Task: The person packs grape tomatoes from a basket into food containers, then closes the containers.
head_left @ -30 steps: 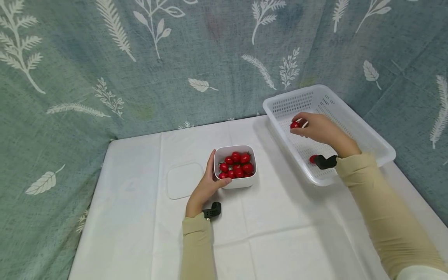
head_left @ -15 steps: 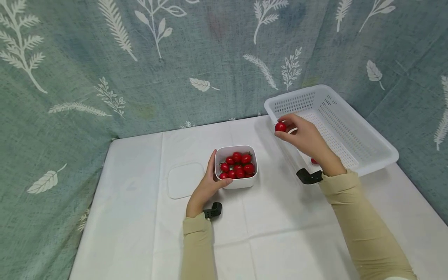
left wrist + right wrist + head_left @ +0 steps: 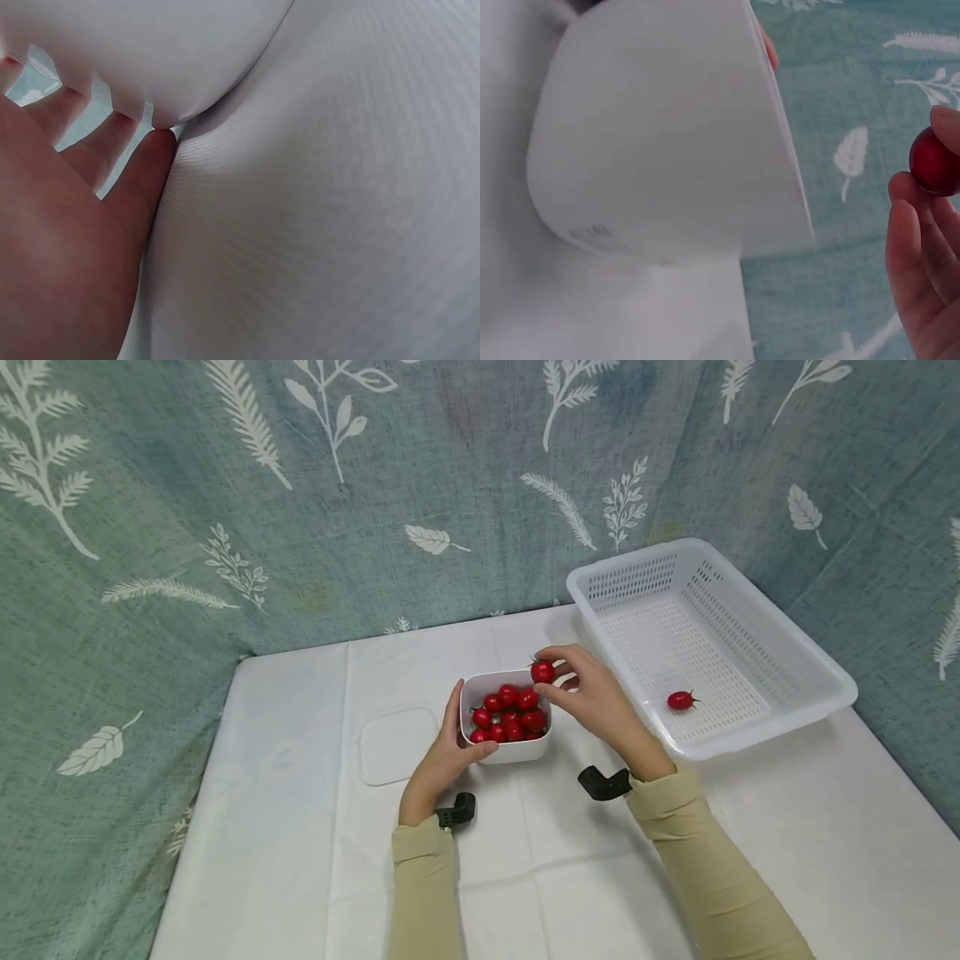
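In the head view a white square container (image 3: 517, 752) stands mid-table, holding several cherry tomatoes (image 3: 507, 697). My left hand (image 3: 441, 760) grips its left side, thumb across the front corner and fingers along the side. Against its wall lie those fingers (image 3: 142, 169) in the left wrist view. Over the container's back right corner, my right hand (image 3: 597, 702) pinches one cherry tomato (image 3: 542, 672) between thumb and fingertips, green stem showing. The right wrist view has that tomato (image 3: 934, 163) at its right edge, beside the container's outer wall (image 3: 660, 135).
A white perforated basket (image 3: 780, 714) stands at the back right, with a single cherry tomato (image 3: 681, 700) on its floor. Left of the container a flat translucent lid (image 3: 396, 747) lies on the white-covered table (image 3: 277, 827). A leaf-patterned curtain (image 3: 315, 543) hangs behind.
My right hand has carried the pinched tomato left, out of the basket and over to the container. The tomato left in the basket is now fully visible. The left hand has stayed put.
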Motion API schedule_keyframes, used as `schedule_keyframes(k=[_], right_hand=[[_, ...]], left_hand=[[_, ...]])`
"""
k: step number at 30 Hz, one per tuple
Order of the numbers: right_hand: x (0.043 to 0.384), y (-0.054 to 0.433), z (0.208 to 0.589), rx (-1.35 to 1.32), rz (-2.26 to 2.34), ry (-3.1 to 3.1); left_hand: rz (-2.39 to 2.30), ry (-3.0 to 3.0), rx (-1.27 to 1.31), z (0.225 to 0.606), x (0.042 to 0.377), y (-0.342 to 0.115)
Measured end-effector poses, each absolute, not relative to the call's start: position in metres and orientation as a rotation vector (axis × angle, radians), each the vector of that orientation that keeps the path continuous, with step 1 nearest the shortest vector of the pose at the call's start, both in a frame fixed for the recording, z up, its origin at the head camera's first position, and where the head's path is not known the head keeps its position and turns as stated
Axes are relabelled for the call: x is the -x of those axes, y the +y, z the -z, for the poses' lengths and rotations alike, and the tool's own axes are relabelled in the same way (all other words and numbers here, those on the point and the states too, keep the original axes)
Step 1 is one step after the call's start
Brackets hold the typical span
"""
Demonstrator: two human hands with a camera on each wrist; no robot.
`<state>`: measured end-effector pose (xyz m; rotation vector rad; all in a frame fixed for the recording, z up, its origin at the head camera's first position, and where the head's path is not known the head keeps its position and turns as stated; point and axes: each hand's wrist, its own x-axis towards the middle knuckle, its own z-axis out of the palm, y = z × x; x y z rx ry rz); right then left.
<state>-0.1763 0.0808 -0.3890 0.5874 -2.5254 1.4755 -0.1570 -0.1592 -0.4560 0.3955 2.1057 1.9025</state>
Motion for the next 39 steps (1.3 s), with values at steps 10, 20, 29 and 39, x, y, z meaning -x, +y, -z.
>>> schedule_keyframes(k=[10,20,29,39], right_hand=[[0.165,0.051,0.404,-0.733,-1.376,-2.666],[0.163,0.041,0.412,-0.699,-1.136,-2.671],[0.164,0.043,0.411,-0.692,-1.217,-2.662],[0.167,0.053,0.394,-0.751,-1.333,-2.662]], left_hand=[[-1.895,2.091,-0.386,0.457,0.157,-0.159],[-1.877,2.096,-0.364,0.456,0.157,-0.159],[-1.871,2.117,-0.358,0.453,0.157,-0.158],[-1.883,2.102,-0.362,0.456,0.158,-0.159]])
